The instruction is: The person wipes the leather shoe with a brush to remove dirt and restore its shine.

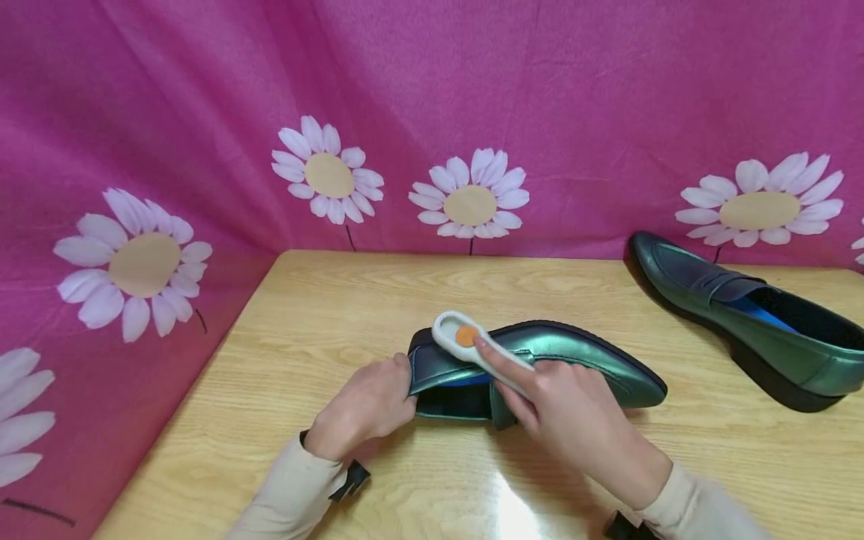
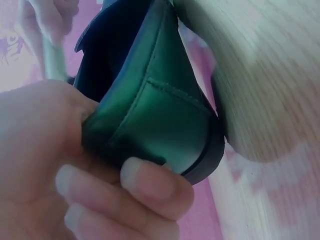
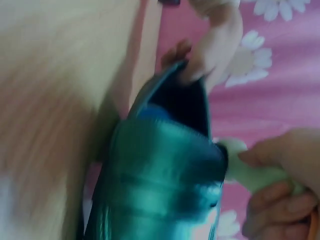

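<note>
A metallic green loafer (image 1: 580,352) is tilted on its side, toe to the right and opening toward me. My left hand (image 1: 371,401) grips its heel; in the left wrist view the fingers (image 2: 150,185) curl by the green heel (image 2: 165,125). My right hand (image 1: 574,412) holds a white brush-shaped tool (image 1: 499,358) with an orange disc, its index finger laid along the handle. The tool's head lies against the loafer's side near the opening. In the right wrist view the white tool (image 3: 255,175) touches the shoe's edge; its underside is hidden.
A second green loafer (image 1: 722,300) stands upright at the right back of the wooden table (image 1: 337,300), its toe near the cloth. Pink cloth (image 1: 574,90) with white daisies hangs behind and to the left.
</note>
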Demonstrator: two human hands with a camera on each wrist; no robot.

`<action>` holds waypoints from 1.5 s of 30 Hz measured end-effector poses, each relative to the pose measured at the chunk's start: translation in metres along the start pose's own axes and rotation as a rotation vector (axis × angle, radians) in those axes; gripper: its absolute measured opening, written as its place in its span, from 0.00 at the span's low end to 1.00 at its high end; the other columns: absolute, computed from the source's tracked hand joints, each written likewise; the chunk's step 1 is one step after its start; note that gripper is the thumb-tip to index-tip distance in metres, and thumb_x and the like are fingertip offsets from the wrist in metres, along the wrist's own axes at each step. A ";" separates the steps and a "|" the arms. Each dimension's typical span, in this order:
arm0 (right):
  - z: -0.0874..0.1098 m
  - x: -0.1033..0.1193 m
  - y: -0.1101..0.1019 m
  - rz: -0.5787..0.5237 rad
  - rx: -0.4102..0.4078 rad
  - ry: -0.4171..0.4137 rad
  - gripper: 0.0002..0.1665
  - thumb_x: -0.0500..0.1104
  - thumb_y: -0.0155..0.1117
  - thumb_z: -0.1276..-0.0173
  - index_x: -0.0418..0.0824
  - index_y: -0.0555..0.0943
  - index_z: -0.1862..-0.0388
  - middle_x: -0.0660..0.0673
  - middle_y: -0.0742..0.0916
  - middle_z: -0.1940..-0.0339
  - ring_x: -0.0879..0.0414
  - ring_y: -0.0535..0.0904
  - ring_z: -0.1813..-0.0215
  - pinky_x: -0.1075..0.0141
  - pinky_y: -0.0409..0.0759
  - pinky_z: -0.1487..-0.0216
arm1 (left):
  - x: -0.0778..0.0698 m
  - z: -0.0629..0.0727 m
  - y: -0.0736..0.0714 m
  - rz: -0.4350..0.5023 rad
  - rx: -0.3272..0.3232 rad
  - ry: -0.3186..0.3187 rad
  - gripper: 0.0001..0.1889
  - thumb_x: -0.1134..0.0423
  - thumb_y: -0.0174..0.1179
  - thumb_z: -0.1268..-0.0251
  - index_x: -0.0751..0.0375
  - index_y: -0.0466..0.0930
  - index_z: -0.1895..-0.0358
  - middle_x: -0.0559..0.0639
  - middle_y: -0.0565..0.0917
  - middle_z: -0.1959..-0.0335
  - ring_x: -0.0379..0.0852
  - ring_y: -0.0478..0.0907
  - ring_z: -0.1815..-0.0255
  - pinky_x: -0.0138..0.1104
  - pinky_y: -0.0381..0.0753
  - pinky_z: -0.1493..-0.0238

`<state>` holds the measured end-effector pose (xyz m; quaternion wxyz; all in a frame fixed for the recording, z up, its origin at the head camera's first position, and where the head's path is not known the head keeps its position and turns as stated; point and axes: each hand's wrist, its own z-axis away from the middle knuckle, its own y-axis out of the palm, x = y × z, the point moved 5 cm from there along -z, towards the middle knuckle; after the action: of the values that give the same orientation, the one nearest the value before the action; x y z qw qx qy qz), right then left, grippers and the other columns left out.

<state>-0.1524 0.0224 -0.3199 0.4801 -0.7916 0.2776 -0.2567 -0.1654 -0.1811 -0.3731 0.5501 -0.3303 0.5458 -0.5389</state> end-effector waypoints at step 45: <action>-0.007 0.018 0.000 -0.085 0.137 -0.044 0.30 0.49 0.64 0.34 0.66 0.71 0.33 0.60 0.64 0.90 0.66 0.57 0.87 0.69 0.55 0.87 | 0.000 0.003 0.005 0.044 -0.079 0.003 0.13 0.68 0.57 0.47 0.69 0.70 0.59 0.51 0.73 0.74 0.45 0.72 0.75 0.39 0.75 0.69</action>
<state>-0.1439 0.0059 -0.3150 0.5276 -0.7734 0.2150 -0.2779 -0.1616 -0.1810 -0.3770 0.5476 -0.3390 0.5744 -0.5053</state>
